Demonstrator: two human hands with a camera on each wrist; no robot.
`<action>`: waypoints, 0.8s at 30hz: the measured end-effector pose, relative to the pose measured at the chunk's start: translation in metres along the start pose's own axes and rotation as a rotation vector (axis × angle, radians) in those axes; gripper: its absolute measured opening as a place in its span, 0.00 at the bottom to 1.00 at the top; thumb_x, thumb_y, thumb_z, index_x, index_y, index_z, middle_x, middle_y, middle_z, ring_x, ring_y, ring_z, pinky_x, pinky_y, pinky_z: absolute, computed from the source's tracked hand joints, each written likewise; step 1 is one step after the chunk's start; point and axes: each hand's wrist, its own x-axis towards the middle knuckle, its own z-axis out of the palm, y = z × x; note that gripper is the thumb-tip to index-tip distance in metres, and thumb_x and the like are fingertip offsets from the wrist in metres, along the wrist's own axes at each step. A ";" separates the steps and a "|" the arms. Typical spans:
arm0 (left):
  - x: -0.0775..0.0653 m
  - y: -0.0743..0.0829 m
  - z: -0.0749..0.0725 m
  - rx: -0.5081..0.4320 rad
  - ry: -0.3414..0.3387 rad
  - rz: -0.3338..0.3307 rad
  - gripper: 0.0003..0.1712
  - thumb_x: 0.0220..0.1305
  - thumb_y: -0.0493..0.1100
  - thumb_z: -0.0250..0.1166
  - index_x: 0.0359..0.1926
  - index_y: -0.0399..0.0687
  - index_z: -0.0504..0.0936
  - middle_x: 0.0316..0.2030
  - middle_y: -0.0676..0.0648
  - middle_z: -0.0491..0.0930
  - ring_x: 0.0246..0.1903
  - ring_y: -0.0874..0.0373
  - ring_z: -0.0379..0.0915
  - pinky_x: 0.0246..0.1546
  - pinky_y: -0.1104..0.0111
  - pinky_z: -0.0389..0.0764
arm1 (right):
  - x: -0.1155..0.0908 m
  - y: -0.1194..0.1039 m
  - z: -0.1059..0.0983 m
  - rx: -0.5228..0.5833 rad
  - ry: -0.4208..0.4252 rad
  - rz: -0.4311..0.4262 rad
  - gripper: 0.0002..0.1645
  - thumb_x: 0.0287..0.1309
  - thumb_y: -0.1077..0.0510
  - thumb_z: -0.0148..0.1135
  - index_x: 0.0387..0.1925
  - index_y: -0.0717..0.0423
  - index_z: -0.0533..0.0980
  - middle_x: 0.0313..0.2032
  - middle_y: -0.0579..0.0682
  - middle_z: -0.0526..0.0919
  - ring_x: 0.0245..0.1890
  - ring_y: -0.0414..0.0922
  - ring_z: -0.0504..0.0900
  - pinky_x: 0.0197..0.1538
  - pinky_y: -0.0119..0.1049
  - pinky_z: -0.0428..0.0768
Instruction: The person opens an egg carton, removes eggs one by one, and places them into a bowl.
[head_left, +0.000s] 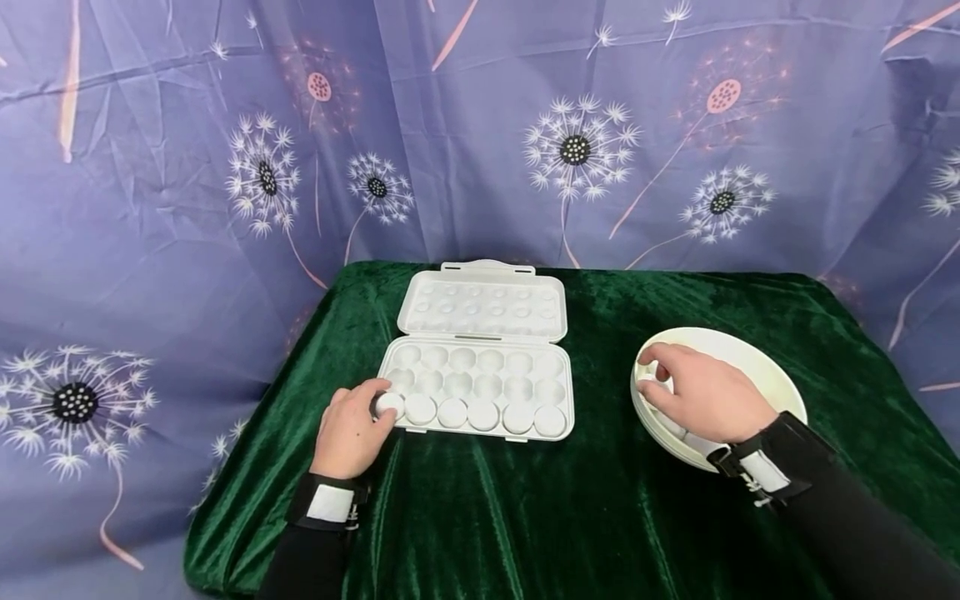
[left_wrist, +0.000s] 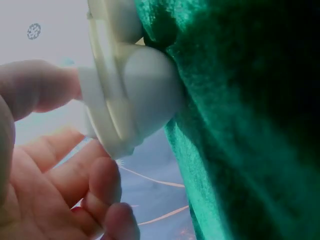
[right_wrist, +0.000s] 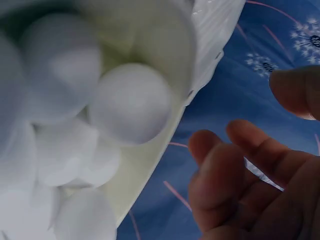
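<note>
In the head view my left hand (head_left: 351, 433) pinches a white ball (head_left: 390, 406) between thumb and forefinger at the front-left cup of an open white egg box (head_left: 480, 444). Several more white balls (head_left: 452, 413) fill the rest of that front row; the two rows behind hold none. The left wrist view shows the thumb (left_wrist: 40, 90) against the box's end, its cups bulging below the rim. My right hand (head_left: 708, 393) reaches over a cream bowl (head_left: 757, 350) at the right. In the right wrist view its fingers are apart, beside loose white balls (right_wrist: 131, 103).
Dark green velvet cloth (head_left: 600, 517) covers the table. The box's lid (head_left: 480, 307) lies back behind its cups. A purple dandelion-print curtain (head_left: 480, 167) hangs close behind the table and along its left side.
</note>
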 end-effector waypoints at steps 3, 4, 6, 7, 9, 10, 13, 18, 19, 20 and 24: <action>-0.001 0.000 -0.001 -0.027 0.011 -0.034 0.22 0.62 0.45 0.69 0.56 0.45 0.83 0.44 0.42 0.85 0.43 0.44 0.73 0.42 0.51 0.75 | -0.001 -0.006 0.000 0.008 0.041 -0.015 0.15 0.69 0.48 0.60 0.52 0.49 0.78 0.39 0.45 0.79 0.30 0.39 0.74 0.32 0.39 0.72; -0.001 0.001 -0.002 -0.042 0.013 -0.048 0.21 0.62 0.45 0.68 0.56 0.46 0.83 0.42 0.43 0.85 0.41 0.45 0.73 0.40 0.51 0.75 | -0.001 -0.008 0.000 0.009 0.052 -0.017 0.15 0.69 0.48 0.60 0.52 0.48 0.78 0.39 0.45 0.79 0.30 0.40 0.74 0.32 0.39 0.72; 0.000 0.002 -0.004 -0.069 0.021 -0.067 0.20 0.64 0.45 0.68 0.56 0.46 0.82 0.38 0.45 0.83 0.38 0.48 0.73 0.37 0.54 0.74 | -0.002 -0.011 -0.001 0.008 0.079 -0.021 0.14 0.69 0.49 0.60 0.52 0.47 0.78 0.40 0.45 0.80 0.31 0.40 0.75 0.33 0.39 0.73; 0.001 0.003 -0.005 -0.085 0.030 -0.074 0.20 0.64 0.46 0.68 0.56 0.46 0.82 0.36 0.46 0.82 0.36 0.49 0.73 0.36 0.55 0.73 | -0.002 -0.012 -0.001 0.013 0.089 -0.027 0.14 0.69 0.49 0.60 0.52 0.48 0.78 0.40 0.45 0.80 0.31 0.40 0.75 0.33 0.39 0.73; 0.002 0.005 -0.007 -0.120 0.051 -0.079 0.19 0.65 0.45 0.67 0.55 0.46 0.82 0.33 0.48 0.79 0.33 0.52 0.72 0.33 0.58 0.72 | -0.002 -0.016 -0.002 0.022 0.114 -0.039 0.14 0.69 0.50 0.61 0.52 0.48 0.78 0.40 0.44 0.81 0.31 0.40 0.75 0.33 0.40 0.73; 0.002 0.007 -0.008 -0.137 0.064 -0.076 0.18 0.66 0.45 0.68 0.55 0.47 0.83 0.33 0.49 0.79 0.31 0.53 0.72 0.32 0.59 0.71 | -0.002 -0.017 -0.002 0.032 0.123 -0.045 0.14 0.69 0.50 0.61 0.52 0.48 0.78 0.40 0.44 0.81 0.32 0.40 0.76 0.34 0.40 0.73; 0.003 0.015 -0.010 -0.177 0.105 -0.033 0.17 0.65 0.45 0.69 0.54 0.48 0.83 0.34 0.50 0.79 0.30 0.55 0.73 0.30 0.61 0.72 | -0.002 -0.022 -0.001 0.059 0.146 -0.067 0.14 0.69 0.50 0.61 0.52 0.48 0.79 0.40 0.43 0.81 0.31 0.39 0.75 0.34 0.40 0.73; -0.001 0.040 -0.009 -0.231 0.116 0.099 0.18 0.62 0.45 0.73 0.53 0.53 0.84 0.37 0.50 0.81 0.29 0.56 0.74 0.31 0.62 0.75 | 0.000 -0.031 0.007 0.086 0.189 -0.085 0.09 0.68 0.52 0.63 0.48 0.44 0.78 0.37 0.37 0.79 0.22 0.36 0.69 0.28 0.35 0.69; -0.002 0.045 -0.008 -0.242 0.112 0.124 0.18 0.62 0.44 0.73 0.53 0.54 0.84 0.37 0.51 0.81 0.29 0.56 0.75 0.31 0.63 0.76 | 0.000 -0.033 0.009 0.093 0.198 -0.090 0.09 0.67 0.52 0.63 0.47 0.43 0.78 0.36 0.36 0.78 0.21 0.35 0.68 0.27 0.34 0.69; -0.002 0.051 -0.007 -0.255 0.110 0.147 0.18 0.61 0.44 0.74 0.53 0.54 0.84 0.37 0.51 0.80 0.29 0.56 0.75 0.31 0.63 0.76 | 0.001 -0.035 0.012 0.104 0.206 -0.097 0.09 0.66 0.53 0.64 0.47 0.43 0.78 0.35 0.36 0.77 0.21 0.35 0.68 0.26 0.34 0.68; -0.004 0.072 -0.002 -0.284 0.089 0.220 0.18 0.59 0.43 0.75 0.51 0.54 0.84 0.36 0.55 0.78 0.29 0.59 0.75 0.31 0.66 0.77 | 0.001 -0.043 0.019 0.139 0.223 -0.120 0.12 0.64 0.54 0.66 0.49 0.46 0.79 0.33 0.35 0.75 0.24 0.33 0.69 0.26 0.33 0.70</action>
